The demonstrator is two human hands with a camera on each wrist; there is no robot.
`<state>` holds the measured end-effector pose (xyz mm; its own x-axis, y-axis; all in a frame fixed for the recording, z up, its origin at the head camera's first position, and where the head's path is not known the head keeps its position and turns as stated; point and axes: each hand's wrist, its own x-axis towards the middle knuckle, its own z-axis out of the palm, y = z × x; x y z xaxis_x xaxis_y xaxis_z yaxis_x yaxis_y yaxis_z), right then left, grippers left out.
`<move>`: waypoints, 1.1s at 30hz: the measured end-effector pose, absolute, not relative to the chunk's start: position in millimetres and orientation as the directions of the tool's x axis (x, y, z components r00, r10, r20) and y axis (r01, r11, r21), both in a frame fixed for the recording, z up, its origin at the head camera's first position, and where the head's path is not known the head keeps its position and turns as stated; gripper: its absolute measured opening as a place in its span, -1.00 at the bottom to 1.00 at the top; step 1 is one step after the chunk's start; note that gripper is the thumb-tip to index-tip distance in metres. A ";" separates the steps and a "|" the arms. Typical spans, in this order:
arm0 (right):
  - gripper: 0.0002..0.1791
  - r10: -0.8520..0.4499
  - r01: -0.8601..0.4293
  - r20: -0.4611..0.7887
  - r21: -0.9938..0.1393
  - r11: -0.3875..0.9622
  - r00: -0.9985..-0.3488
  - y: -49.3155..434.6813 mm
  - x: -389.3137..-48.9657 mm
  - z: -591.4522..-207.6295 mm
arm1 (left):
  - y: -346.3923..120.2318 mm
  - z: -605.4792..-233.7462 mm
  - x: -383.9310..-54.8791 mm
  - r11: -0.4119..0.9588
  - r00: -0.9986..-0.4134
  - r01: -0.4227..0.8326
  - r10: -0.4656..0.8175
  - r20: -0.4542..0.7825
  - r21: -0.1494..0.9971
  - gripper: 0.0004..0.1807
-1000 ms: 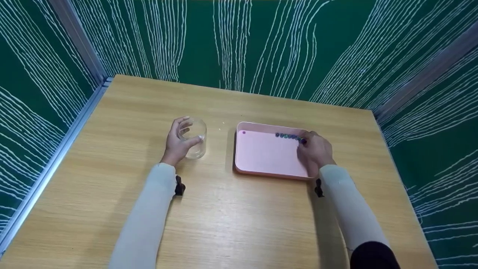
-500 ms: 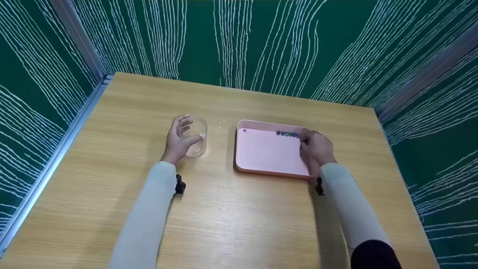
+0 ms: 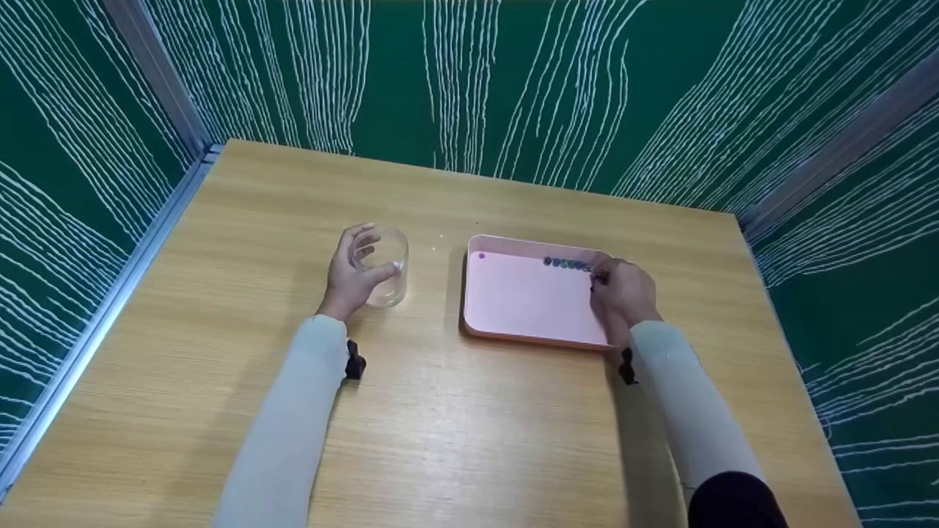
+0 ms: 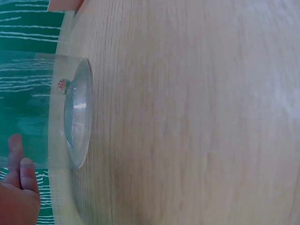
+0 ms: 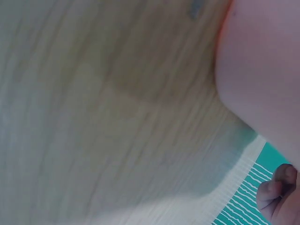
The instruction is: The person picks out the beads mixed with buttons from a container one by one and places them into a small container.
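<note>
My left hand (image 3: 351,282) holds a clear glass jar (image 3: 392,282) from its left side, thumb across the front and fingers behind. The jar stands upright on the table, and a small marble (image 4: 63,86) shows at its base in the left wrist view. My right hand (image 3: 627,292) is over the right end of a pink tray (image 3: 528,341), its fingers curled down at the end of a row of dark, shiny marbles (image 3: 563,263). A dark marble (image 3: 602,277) shows at its fingertips, mostly hidden by them. The row lies along the tray's far wall.
A small purple dot (image 3: 481,256) marks the tray's far left corner. Tiny pale specks (image 3: 441,236) lie on the wooden table (image 3: 440,411) between jar and tray. Green walls (image 3: 396,81) with white lines border the table at the back and sides.
My right hand has shifted very slightly right, and the dark marble at its fingertips has come a little away from the row. My left hand and the jar stay in place.
</note>
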<state>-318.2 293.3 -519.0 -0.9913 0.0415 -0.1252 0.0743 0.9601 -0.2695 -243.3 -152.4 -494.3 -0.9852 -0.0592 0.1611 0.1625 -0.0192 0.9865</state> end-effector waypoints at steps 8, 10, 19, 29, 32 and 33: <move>-0.73 0.045 0.071 -0.096 -0.291 0.954 -0.994 294.0 -316.9 -512.5 | -152.6 -493.6 -241.8 -0.019 -0.985 0.164 -0.049 0.163 0.986 -0.24; -0.73 0.045 0.069 -0.089 -0.288 0.955 -0.995 294.0 -316.9 -511.4 | -152.7 -493.5 -241.7 -0.020 -0.985 0.168 -0.049 0.167 0.986 -0.25; -0.74 0.069 0.104 -0.117 -0.322 0.941 -0.991 292.7 -315.5 -510.3 | -155.0 -491.7 -240.5 0.008 -0.990 0.136 -0.031 0.136 0.991 -0.23; -0.74 0.074 0.110 -0.117 -0.334 0.936 -0.990 292.6 -312.6 -511.3 | -156.8 -486.1 -241.9 0.079 -0.997 0.081 -0.001 0.082 0.994 -0.15; -0.72 0.080 0.121 -0.131 -0.338 0.933 -0.988 291.0 -310.4 -508.1 | -157.1 -485.2 -241.9 0.063 -0.996 0.087 -0.001 0.088 0.994 -0.13; -0.71 0.077 0.116 -0.128 -0.334 0.935 -0.989 290.7 -310.1 -507.2 | -157.3 -484.8 -241.6 0.052 -0.996 0.087 0.006 0.087 0.995 -0.12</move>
<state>-310.1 290.7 -507.2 -0.9887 0.0771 -0.1283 0.1163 0.9353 -0.3342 -241.6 -157.3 -484.8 -0.9962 0.0055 0.0867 0.0869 0.0518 0.9949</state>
